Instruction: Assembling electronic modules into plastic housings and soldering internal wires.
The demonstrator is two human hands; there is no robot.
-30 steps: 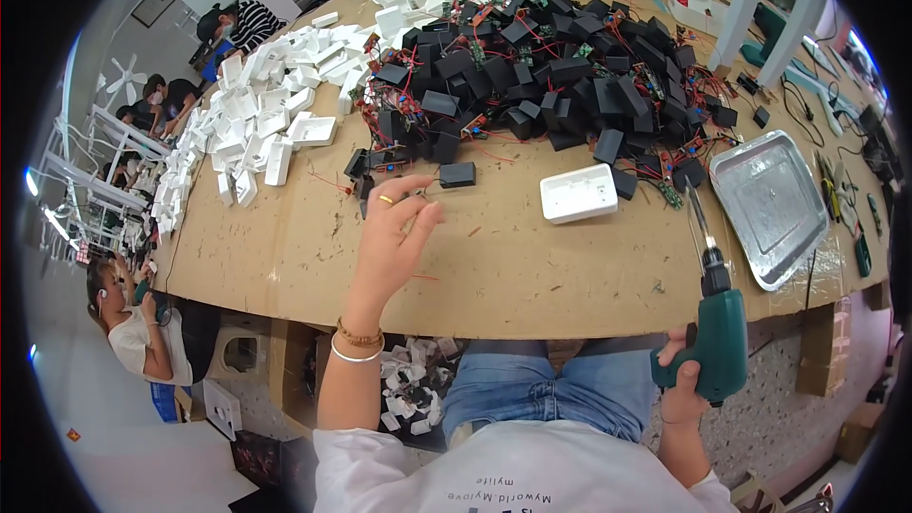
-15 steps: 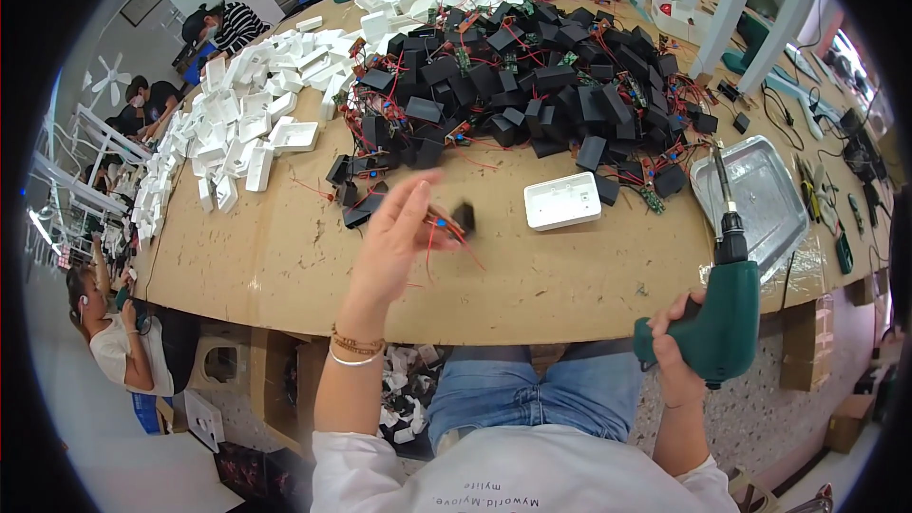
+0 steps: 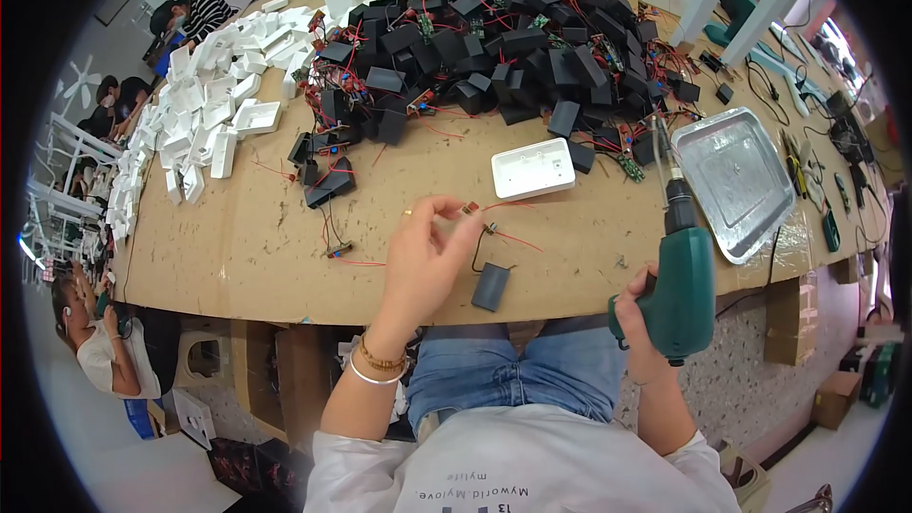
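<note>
My left hand [image 3: 426, 255] is over the near middle of the table, its thumb and fingertips pinched on a small circuit board [image 3: 470, 208] with red wires. Just below the fingers, a black rectangular box [image 3: 491, 287] lies near the table edge, with a dark wire running up from it. An open white plastic case [image 3: 533, 169] rests a little beyond my fingertips. In my right hand [image 3: 638, 318] is a green power drill [image 3: 686, 294], its long bit pointing up and away over the table.
A large heap of black boxes with red-wired boards [image 3: 494, 47] covers the far middle. White plastic cases [image 3: 214, 100] are piled to the left. A metal tray [image 3: 733, 252] lies right of the drill, pliers [image 3: 794, 166] beyond it. Another black box [image 3: 331, 185] trails wires toward my left hand.
My left hand has moved right and nearer, and now pinches the board at the fingertips. The black box that hung blurred beside it rests on the table. The view has shifted; the drill stays in my right hand.
</note>
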